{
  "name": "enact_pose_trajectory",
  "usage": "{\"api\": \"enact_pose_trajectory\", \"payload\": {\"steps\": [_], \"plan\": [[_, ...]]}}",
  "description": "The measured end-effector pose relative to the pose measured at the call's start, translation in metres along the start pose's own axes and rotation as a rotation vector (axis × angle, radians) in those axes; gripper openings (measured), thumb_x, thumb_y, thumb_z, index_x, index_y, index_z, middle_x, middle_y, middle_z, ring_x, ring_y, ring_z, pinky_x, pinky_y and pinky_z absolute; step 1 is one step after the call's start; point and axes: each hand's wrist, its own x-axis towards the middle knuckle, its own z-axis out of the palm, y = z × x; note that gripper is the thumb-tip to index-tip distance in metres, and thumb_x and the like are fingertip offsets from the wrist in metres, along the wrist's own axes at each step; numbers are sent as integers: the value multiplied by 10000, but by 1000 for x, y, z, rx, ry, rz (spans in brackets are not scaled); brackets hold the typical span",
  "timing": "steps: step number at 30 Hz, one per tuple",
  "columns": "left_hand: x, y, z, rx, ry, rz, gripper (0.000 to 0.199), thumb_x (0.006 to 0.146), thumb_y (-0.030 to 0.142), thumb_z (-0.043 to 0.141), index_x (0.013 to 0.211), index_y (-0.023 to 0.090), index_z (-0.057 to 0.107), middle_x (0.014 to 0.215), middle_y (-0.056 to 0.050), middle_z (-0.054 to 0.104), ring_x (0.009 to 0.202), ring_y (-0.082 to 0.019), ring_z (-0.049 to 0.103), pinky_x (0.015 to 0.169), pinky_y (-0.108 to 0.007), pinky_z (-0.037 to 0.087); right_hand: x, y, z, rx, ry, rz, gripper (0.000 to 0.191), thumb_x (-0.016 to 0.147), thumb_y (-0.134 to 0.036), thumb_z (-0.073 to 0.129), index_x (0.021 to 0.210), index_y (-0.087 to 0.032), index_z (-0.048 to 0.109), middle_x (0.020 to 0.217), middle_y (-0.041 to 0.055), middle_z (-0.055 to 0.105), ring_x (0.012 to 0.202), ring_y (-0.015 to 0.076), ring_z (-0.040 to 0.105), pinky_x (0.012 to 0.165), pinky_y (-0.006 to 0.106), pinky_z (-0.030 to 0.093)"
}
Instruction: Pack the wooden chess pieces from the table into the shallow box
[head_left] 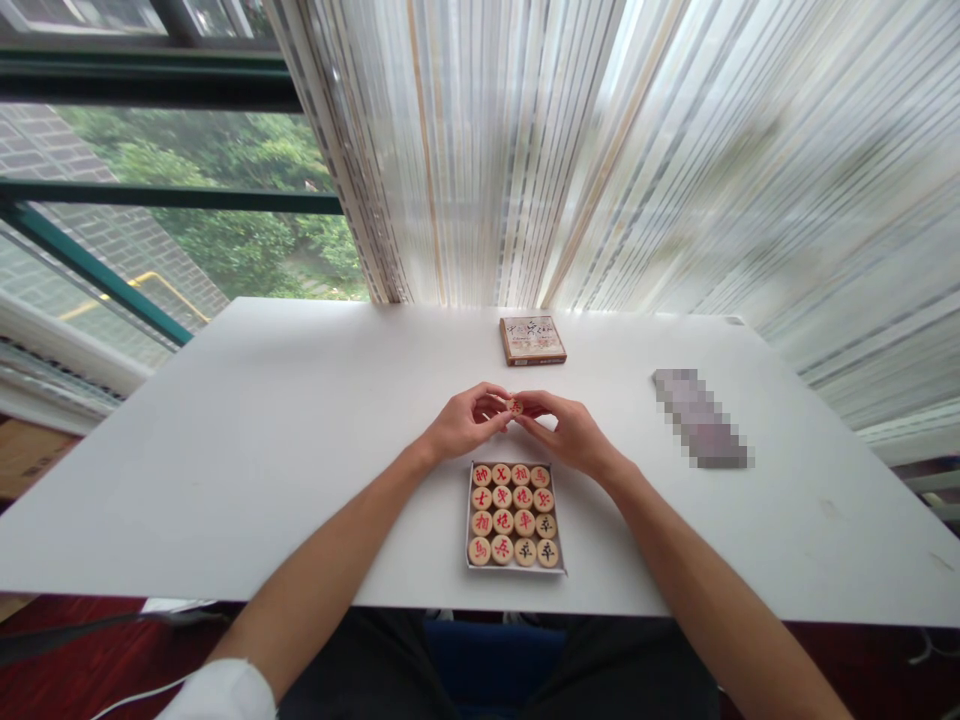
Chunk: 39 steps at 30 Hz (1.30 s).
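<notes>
Just beyond the tray, my left hand [471, 418] and my right hand [561, 428] meet with fingertips pinched on a round wooden Chinese chess piece [514, 406]. Its face bears a red character and is tilted towards me. Whether a further piece lies behind the fingers, I cannot tell. Below the hands, near the table's front edge, sits a shallow square tray [517, 571]. Rows of wooden chess pieces [502, 498] fill it face up. Most carry red characters; the black ones [547, 551] are at its lower right corner.
A flat printed box [532, 338] lies at the back of the white table [315, 420]. To the right is a pixelated flat object [701, 418]. Striped curtains [480, 150] hang behind the table, and a green-framed window [172, 195] is at left.
</notes>
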Motion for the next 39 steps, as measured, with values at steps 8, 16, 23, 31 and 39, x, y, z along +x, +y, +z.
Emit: {"api": "enact_pose_trajectory", "payload": {"steps": [8, 16, 23, 31, 39], "plan": [[0, -1, 0, 2, -19, 21, 383, 862, 374, 745, 1134, 157, 583, 979, -81, 732, 790, -155, 717, 690, -254, 574, -2, 6, -1, 67, -14, 25, 273, 953, -293, 626, 1222, -260, 658, 1090, 43, 771, 978, 221, 755, 920, 397, 620], [0, -2, -1, 46, -28, 30, 353, 885, 353, 721, 1156, 161, 599, 1011, -88, 720, 830, -158, 704, 699, -255, 558, -1, 2, -3, 129, -30, 92, 231, 941, -308, 639, 1166, -257, 653, 1032, 42, 769, 957, 217, 751, 878, 390, 623], [0, -2, -2, 80, -23, 36, 350, 883, 338, 720, 1161, 159, 608, 1025, -95, 720, 840, -155, 683, 705, -261, 551, 0, 4, -1, 169, -25, 134, 215, 936, -322, 639, 1138, -252, 665, 1032, 52, 766, 963, 223, 744, 892, 404, 612], [0, -3, -3, 87, -32, 33, 334, 891, 326, 707, 1165, 165, 604, 1016, -88, 718, 828, -156, 686, 707, -268, 551, 0, 7, 0, 196, -41, 175, 258, 920, -356, 662, 1151, -242, 652, 1035, 66, 758, 968, 232, 736, 858, 400, 605], [1, -3, -3, 84, -44, 32, 335, 891, 312, 703, 1176, 167, 602, 1028, -92, 715, 827, -152, 682, 733, -275, 554, 0, 8, 3, 215, -23, 179, 263, 907, -381, 671, 1128, -240, 651, 995, 60, 748, 931, 218, 726, 810, 365, 597]]}}
